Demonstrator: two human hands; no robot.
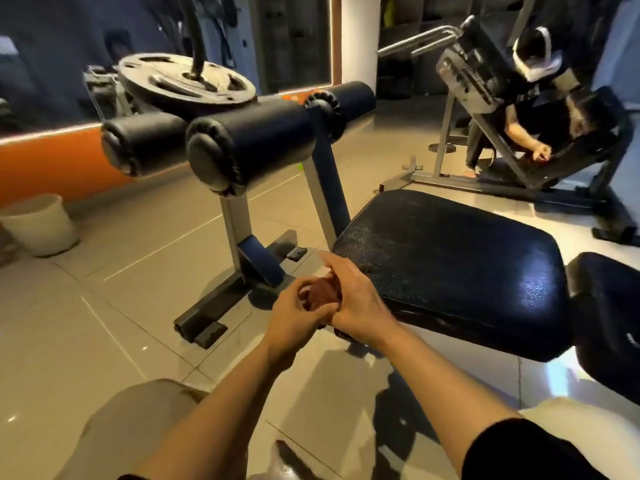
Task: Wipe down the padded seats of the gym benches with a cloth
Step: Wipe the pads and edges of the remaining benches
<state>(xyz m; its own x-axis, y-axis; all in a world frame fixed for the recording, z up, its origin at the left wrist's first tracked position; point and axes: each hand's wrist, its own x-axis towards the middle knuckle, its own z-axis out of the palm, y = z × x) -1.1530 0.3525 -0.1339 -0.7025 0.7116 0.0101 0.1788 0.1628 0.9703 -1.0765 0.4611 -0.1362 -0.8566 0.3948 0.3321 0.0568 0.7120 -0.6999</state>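
Observation:
A small reddish-brown cloth (320, 292) is bunched between both hands, just off the near left corner of a black padded bench seat (450, 258). My left hand (294, 317) curls its fingers round the cloth from below. My right hand (353, 299) covers the cloth from the right, index finger stretched forward toward the seat's edge. The seat surface looks speckled and shiny. A second black pad (609, 317) of the same bench lies to the right, partly cut off by the frame.
Two black foam leg rollers (249, 143) on a grey and blue steel frame (242, 265) stand ahead left. Weight plates (183, 81) sit behind them. A pale bucket (38, 223) stands far left. Another person (540, 133) works at a machine far right.

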